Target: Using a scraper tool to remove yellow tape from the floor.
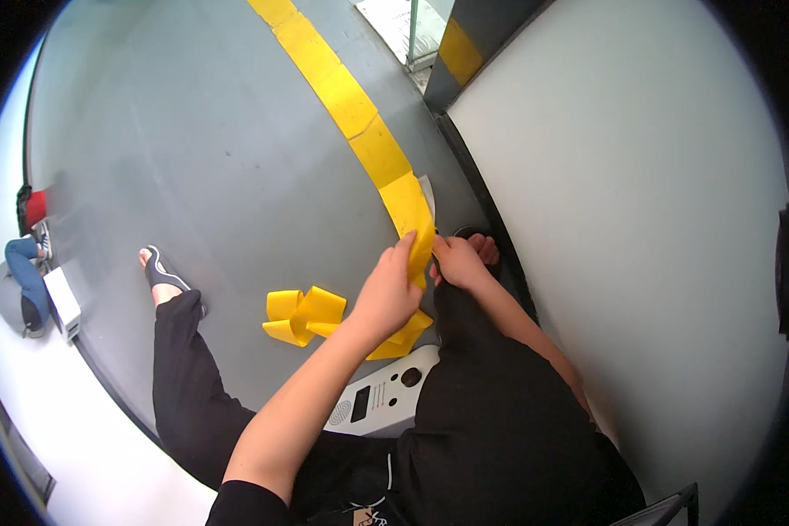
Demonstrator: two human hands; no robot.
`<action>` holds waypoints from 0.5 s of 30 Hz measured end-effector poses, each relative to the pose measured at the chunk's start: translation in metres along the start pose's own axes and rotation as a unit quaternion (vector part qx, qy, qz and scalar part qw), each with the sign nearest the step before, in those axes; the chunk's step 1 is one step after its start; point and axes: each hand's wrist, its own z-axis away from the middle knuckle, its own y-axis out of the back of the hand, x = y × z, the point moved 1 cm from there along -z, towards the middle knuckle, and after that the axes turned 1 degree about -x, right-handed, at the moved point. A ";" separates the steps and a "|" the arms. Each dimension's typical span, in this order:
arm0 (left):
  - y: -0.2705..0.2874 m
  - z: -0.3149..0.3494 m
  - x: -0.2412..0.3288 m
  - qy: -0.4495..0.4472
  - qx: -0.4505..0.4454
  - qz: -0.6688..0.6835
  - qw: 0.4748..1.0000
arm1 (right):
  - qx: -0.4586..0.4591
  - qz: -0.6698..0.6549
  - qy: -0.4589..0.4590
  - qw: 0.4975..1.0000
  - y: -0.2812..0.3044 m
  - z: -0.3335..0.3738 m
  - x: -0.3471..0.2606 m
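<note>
My left hand is closed on the yellow floor tape, its fingers at the left edge of the strip. The strip lies along the floor up to my hands and bends upward there. My right hand is at the strip's right edge, fingers curled in; what they pinch is hidden. A pale sliver like paper sticks out beside the strip. Loose yellow ribbon curls on the floor to the left of my left forearm, and more of it hangs below my hand.
Beneath me is a white box with a black knob, a small screen and speaker holes. A white wall with a black base rises close on the right. At the far left a person in jeans is beside another white box.
</note>
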 end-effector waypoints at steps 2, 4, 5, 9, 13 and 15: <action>0.005 0.008 0.012 0.021 -0.047 0.088 0.995 | 0.036 0.039 0.036 0.998 0.004 0.004 -0.013; 0.010 0.016 0.026 0.041 -0.058 0.120 0.990 | 0.110 0.114 0.062 0.985 0.007 -0.007 -0.017; 0.011 0.020 0.028 0.062 -0.067 0.153 0.984 | 0.110 0.113 0.062 0.986 0.006 -0.010 -0.013; 0.015 0.043 0.018 0.103 -0.116 0.328 0.932 | 0.112 0.175 0.102 0.973 0.004 -0.017 0.017; 0.043 0.088 0.025 0.181 -0.170 0.377 0.892 | 0.040 0.145 0.037 0.988 0.010 0.015 -0.015; 0.053 0.112 0.026 0.192 -0.181 0.362 0.894 | 0.036 0.086 0.000 0.996 0.006 0.001 -0.024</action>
